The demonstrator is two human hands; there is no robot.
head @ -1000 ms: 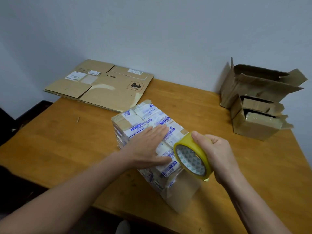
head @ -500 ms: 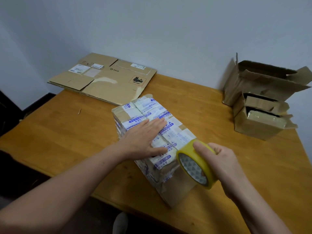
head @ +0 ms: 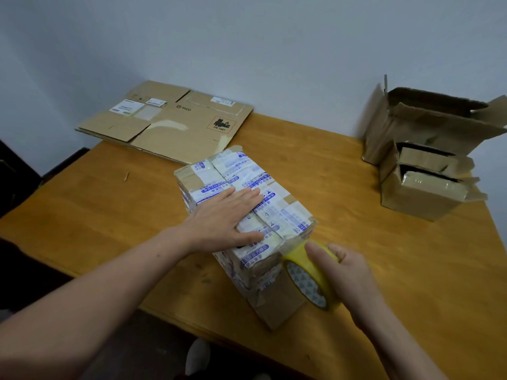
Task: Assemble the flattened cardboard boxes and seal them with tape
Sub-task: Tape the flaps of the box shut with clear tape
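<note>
Box [head: 282, 212], wrapped in printed tape, close to the front edge of the bench [head: 109, 215], lower near corner almost at that edge. Left hand [head: 219, 220] flat on top of the box, fingers straight, holding nothing. Right hand [head: 348, 272] at the box's near right corner, grip curled round a yellow tape roll [head: 310, 283] touching the box's side. Flattened cardboard [head: 170, 124] behind the box, jutting past the bench's far-left edge. Two open boxes [head: 419, 127] well right of the box, bare bench between

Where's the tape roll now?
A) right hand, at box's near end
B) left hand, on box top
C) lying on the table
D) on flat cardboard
A: the right hand grips the tape roll at the near end of the box; the left hand lies flat on top.
</note>
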